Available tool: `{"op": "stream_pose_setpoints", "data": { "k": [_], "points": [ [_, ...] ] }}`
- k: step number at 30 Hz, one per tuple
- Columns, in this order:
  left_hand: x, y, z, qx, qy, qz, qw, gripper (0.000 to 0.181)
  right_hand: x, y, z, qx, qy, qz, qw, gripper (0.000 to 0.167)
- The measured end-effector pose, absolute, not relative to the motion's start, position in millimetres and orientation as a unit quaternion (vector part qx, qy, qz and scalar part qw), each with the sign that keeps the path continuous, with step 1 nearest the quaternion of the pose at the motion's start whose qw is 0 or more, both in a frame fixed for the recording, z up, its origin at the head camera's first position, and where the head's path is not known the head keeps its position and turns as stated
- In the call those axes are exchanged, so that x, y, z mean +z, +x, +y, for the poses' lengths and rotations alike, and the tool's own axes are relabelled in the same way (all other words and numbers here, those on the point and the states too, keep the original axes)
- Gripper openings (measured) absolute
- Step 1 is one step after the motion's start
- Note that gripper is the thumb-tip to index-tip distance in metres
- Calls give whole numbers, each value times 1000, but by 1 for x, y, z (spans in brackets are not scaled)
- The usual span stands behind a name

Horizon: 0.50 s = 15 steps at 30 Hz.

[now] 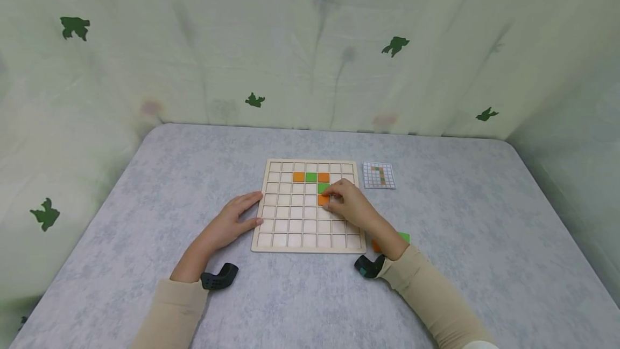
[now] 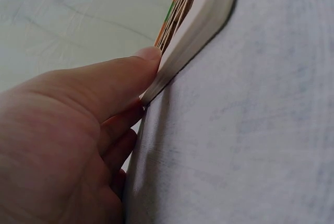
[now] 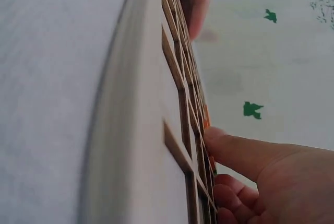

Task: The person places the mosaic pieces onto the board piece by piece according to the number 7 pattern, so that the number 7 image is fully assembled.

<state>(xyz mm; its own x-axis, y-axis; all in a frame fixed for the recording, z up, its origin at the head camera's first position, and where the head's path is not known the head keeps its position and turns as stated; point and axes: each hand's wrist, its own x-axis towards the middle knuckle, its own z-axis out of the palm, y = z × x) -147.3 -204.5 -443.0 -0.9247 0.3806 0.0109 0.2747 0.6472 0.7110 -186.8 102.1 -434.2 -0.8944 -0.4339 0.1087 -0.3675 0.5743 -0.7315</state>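
**An orange tile (image 1: 322, 200) is being placed**

It sits on the board (image 1: 310, 213), just below a green tile (image 1: 323, 188). The right hand (image 1: 352, 206) pinches it; the left hand (image 1: 230, 222), thumb and fingers apart, touches the board's side. Next, I think, careful release is needed.

Orange and green tiles (image 1: 404, 237), partly hidden by the right wrist (image 1: 389, 238).

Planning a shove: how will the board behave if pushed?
Board is probably stiff: its edge looks thick. Unlikely to tip or roll; it's broad and lies flat. Tiles on it should mostly stay put, since raised ridges frame them.
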Motion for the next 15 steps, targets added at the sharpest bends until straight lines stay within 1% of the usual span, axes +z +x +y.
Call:
{"op": "stream_pose_setpoints", "data": {
  "k": [5,8,15],
  "points": [
    [-443,-147,-205,377,182,905,70,64,-424,-184,107,-421,-212,880,60,31],
    [-444,-147,-205,378,181,905,72,64,-415,-181,115,-435,-209,874,58,36],
    [-444,-148,-205,377,182,905,71,65,-399,-162,149,-425,-223,877,8,47]
  ]
}}
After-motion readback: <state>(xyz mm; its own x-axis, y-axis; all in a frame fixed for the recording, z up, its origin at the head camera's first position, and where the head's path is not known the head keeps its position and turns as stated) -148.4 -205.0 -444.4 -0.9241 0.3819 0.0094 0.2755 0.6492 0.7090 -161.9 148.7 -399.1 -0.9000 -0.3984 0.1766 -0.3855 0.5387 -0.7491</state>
